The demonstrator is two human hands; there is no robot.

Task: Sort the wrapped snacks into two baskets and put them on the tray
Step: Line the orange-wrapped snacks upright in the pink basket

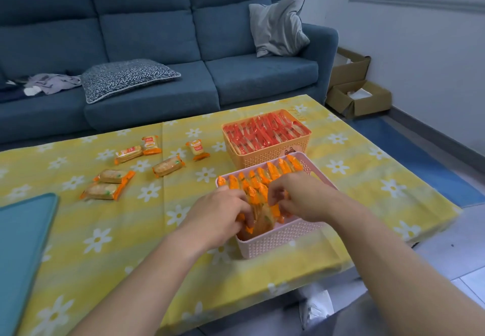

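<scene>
1. Reaching both hands into the pink basket [282,238] at the near right of the table [183,270]
2. Closing the left hand [220,213] around an orange-wrapped snack [258,221] at the near end of the basket
3. Curling the right hand [299,196] over the orange-wrapped row [265,175], fingers bent; gripping or only pressing, impossible to tell
4. Standing just beyond the pink basket, touching or nearly so: an orange basket [265,156] packed with red-wrapped snacks [262,132]
5. Lying loose on the yellow flowered cloth to the left, well apart from the baskets: six orange-wrapped snacks [168,167]
6. Showing at the near left edge: a teal tray [23,241], holding neither basket
</scene>
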